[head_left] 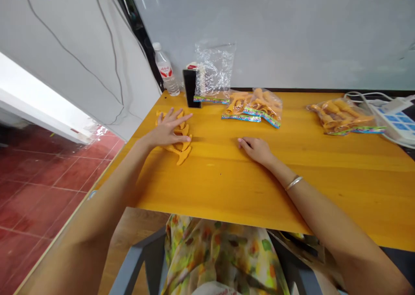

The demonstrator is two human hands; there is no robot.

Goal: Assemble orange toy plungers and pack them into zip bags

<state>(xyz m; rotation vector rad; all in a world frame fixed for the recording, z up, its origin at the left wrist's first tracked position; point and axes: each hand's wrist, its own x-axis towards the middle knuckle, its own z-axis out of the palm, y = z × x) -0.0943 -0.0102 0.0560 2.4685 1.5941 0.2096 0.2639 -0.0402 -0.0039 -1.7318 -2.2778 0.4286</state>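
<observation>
My left hand (167, 131) lies spread, fingers apart, on a loose pile of flat orange plastic pieces (183, 155). Its palm and fingers hide much of the pile. My right hand (255, 150) rests on the yellow wooden table (227, 187), fingers loosely curled, holding nothing. The nearest thing to it is a clear bag of orange pieces (253, 107) with a colourful printed strip, further back. Another such filled bag (340, 117) lies to the right. An empty-looking clear plastic bag (214, 68) stands at the back.
A black phone (190, 87) stands upright beside a plastic water bottle (165, 68) at the table's far corner. A white and blue device (395, 117) with cables sits at the right edge. Walls bound the back and left; a red tiled floor (42, 187) lies beyond the left edge.
</observation>
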